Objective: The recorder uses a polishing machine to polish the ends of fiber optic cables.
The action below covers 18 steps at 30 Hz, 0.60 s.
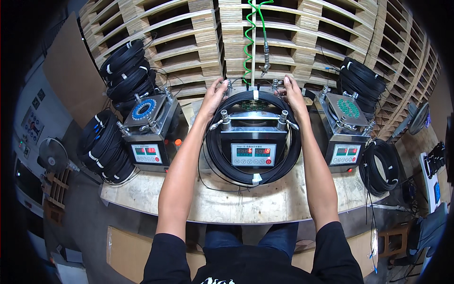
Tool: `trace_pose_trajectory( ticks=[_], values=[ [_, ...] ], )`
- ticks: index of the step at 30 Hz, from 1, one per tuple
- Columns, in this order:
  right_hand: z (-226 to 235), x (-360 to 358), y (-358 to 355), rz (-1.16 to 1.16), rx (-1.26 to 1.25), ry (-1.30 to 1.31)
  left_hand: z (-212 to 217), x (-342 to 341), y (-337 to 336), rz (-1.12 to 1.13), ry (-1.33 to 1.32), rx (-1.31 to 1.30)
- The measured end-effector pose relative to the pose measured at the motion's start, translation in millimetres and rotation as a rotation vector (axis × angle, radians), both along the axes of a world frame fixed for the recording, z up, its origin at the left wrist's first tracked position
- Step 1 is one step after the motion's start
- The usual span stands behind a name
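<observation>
The black cable coil [213,156] is near the middle of the table [227,203], toward its near edge, looped around the front of the central press-like machine [255,136]. Its lower part passes below the lit control panel [254,155]; I cannot tell if it rests fully on the table.

In my judgement, a pull on the coil could make it catch on the clamp levers [216,125] at the machine's front posts. A loose turn of cable, which sags at the lower left of the coil, could also snag or tangle.

The coil lies between the two forearms, its top just inside the hands. The left hand [213,98] is half curled at the far left post, the right hand [294,97] half open at the far right one; I cannot tell if either grips something.

Toward the table's left and right ends stand two similar machines, one with a blue ring [144,110], the other with green pieces [347,108]. Behind the table rise wooden pallets [189,45].
</observation>
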State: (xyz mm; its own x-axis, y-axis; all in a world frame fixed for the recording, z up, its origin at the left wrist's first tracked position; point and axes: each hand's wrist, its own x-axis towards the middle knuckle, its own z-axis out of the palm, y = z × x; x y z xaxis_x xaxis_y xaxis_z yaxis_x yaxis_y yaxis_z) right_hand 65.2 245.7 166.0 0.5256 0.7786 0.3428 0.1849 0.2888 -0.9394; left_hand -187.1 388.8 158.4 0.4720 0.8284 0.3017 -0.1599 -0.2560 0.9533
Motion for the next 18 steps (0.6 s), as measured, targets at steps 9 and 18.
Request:
trace_pose_trajectory(
  ticks=[9, 18],
  values=[
    [5.2, -8.1, -8.4, -0.085, -0.028, -0.17, -0.9, -3.6, 1.9, -0.035, 0.063, -0.08],
    [-8.5, 13.2, -4.9, 0.029, -0.021, -0.082, -8.1, 13.7, 2.7, 0.134, 0.032, -0.064]
  ],
)
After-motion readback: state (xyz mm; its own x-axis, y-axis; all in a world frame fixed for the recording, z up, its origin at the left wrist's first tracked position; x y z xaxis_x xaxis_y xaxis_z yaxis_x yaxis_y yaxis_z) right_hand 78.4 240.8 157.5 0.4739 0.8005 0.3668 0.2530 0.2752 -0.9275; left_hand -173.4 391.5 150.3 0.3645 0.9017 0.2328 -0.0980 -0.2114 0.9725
